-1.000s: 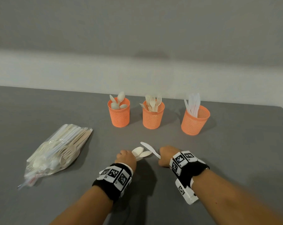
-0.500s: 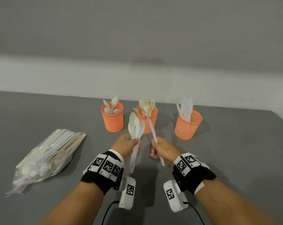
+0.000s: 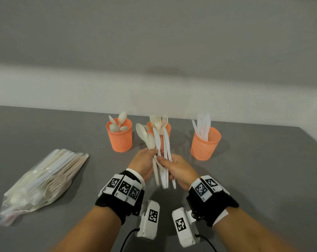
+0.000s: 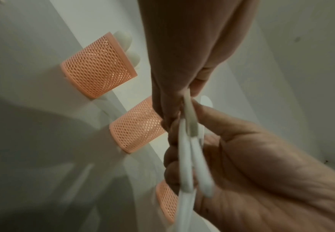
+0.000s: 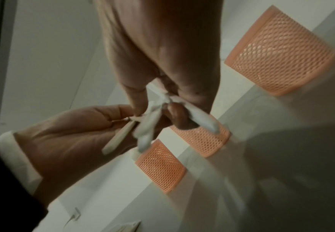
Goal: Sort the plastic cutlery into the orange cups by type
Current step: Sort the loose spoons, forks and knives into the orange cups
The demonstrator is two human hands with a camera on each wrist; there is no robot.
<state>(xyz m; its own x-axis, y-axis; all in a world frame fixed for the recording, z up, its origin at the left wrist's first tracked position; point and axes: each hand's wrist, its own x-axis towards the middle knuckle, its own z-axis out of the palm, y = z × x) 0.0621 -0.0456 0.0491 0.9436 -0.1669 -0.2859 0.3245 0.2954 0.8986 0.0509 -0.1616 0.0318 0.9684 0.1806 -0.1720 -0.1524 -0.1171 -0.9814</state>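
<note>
A: Holding cutlery, both hands meet above the grey table [image 3: 254,179], in front of the three orange mesh cups. The left hand [image 3: 142,163] has its fingers curled round the handles of the spoons [image 3: 144,135], whose bowls fan up and left towards the spoon cup [image 3: 119,138].

B: And the right hand [image 3: 179,170]?

A: Its thumb and fingers pinch the white knives [image 3: 165,148], serrated blades pointing up, overlapping the fork cup [image 3: 167,128] from the head view. Spoon and knife handles cross between the two palms; in the left wrist view the handles [image 4: 185,157] run down past the right hand's curled fingers.

B: How are the cups placed?

A: In a row near the table's far edge, well apart from each other. Spoon cup at left with spoon bowls sticking out, fork cup in the middle with forks [image 3: 158,120] tines up, knife cup [image 3: 205,144] at right with white knives leaning left inside it. The table's right edge runs just beyond the knife cup.

B: Anything else on the surface?

A: A clear plastic bag of mixed cutlery [image 3: 43,180] lies on its side at the left, well apart from the cups and the hands. Bare grey table lies between the bag and the hands, and between the hands and the cups.
</note>
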